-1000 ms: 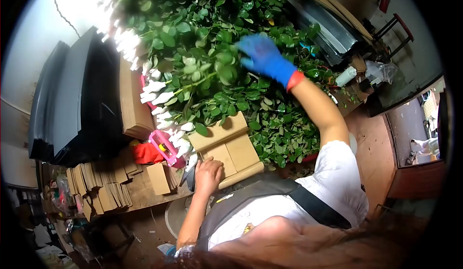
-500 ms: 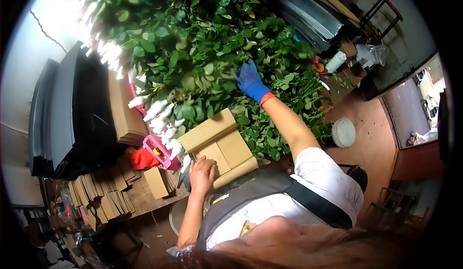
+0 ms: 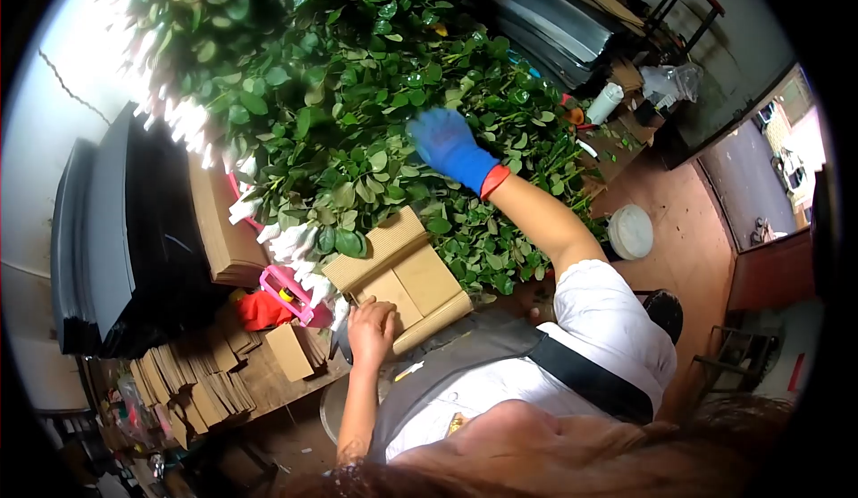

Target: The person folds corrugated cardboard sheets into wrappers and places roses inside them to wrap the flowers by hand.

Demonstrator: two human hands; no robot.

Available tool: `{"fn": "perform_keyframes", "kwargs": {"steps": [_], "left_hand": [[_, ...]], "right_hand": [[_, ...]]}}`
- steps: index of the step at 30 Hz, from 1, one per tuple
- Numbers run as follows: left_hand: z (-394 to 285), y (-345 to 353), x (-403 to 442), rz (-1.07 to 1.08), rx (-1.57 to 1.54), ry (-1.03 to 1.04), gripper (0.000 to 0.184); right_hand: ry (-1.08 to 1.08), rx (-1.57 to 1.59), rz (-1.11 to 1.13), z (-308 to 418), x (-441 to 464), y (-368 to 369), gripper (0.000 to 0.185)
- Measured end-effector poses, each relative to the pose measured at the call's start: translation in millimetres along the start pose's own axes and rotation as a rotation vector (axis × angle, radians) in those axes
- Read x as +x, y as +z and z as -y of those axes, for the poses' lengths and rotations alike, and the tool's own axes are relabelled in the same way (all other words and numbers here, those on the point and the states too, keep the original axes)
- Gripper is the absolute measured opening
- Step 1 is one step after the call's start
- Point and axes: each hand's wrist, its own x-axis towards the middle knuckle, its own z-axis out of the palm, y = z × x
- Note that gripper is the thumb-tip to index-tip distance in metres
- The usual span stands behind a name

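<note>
My bare left hand (image 3: pixel 371 330) is closed over the left edge of a folded piece of corrugated cardboard (image 3: pixel 420 282), which lies in front of my body with its ridged flap raised. Beside that hand is a dark grey object (image 3: pixel 343 341), mostly covered. My right hand (image 3: pixel 444 143), in a blue glove with a red cuff, is over a large heap of leafy green stems (image 3: pixel 357 96). Its fingertips are smeared by motion, so I cannot tell whether they grip a stem. White-wrapped stem ends (image 3: pixel 290 241) line the heap's left side.
A pink plastic holder (image 3: pixel 288 292) and a red cloth (image 3: pixel 262 309) lie left of the cardboard. Small cardboard pieces (image 3: pixel 201 382) are stacked farther left, below dark sheets (image 3: pixel 98 239). At right are a white bucket (image 3: pixel 631 232) and a white bottle (image 3: pixel 605 103).
My gloved right hand has moved left over the foliage, out from among the leaves. My left hand stays at the cardboard's edge. The whole view has shifted slightly.
</note>
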Motion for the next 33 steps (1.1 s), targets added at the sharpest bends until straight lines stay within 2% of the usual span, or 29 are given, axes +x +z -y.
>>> {"fn": "perform_keyframes", "kwargs": {"steps": [2, 3, 4, 7, 12, 13, 16, 19, 22, 23, 26, 28, 29, 32, 33], "left_hand": [[4, 1, 1, -0.001, 0.006, 0.018, 0.012], [7, 4, 0, -0.01, 0.002, 0.029, 0.012], [6, 4, 2, -0.019, 0.004, 0.029, 0.012], [0, -1, 1, -0.038, 0.012, 0.027, 0.013], [0, -2, 1, -0.025, 0.016, 0.035, 0.012], [3, -1, 1, -0.019, 0.019, 0.035, 0.013], [5, 2, 0, -0.017, 0.029, 0.036, 0.013], [4, 0, 1, -0.012, 0.021, 0.045, 0.013], [3, -2, -1, -0.012, 0.009, 0.041, 0.013], [1, -5, 0, -0.004, -0.003, 0.046, 0.013], [3, -3, 0, -0.014, -0.001, 0.058, 0.013], [3, -4, 0, -0.029, 0.018, 0.063, 0.012], [3, -3, 0, -0.028, 0.021, 0.06, 0.012], [6, -4, -5, -0.01, 0.015, 0.066, 0.012], [10, -6, -4, -0.012, 0.021, 0.083, 0.012]], "right_hand": [[0.196, 0.027, 0.381, 20, -24, 12, 0.023], [0.2, 0.04, 0.514, 25, -34, 22, 0.024], [0.156, 0.069, 0.431, 26, -59, 38, 0.026], [0.154, 0.158, 0.435, 24, -98, 55, 0.032], [0.086, 0.218, 0.373, 13, -112, -9, 0.041], [0.162, 0.218, 0.724, 13, -84, -51, 0.043], [0.245, 0.471, 0.463, 8, -54, -90, 0.041], [-0.04, 0.189, -0.09, -5, -38, -18, 0.035], [0.038, -0.016, 0.511, -12, -26, 33, 0.028], [0.034, 0.056, 0.431, -18, -23, 33, 0.022], [0.04, 0.256, -0.205, -12, -12, -52, 0.021], [0.007, 0.188, -0.449, -14, -11, -79, 0.02], [-0.005, 0.113, -0.433, -16, -13, -73, 0.02], [-0.01, 0.355, -0.151, -28, -10, -52, 0.021], [-0.054, 0.331, -0.387, -30, -8, -61, 0.021]]}}
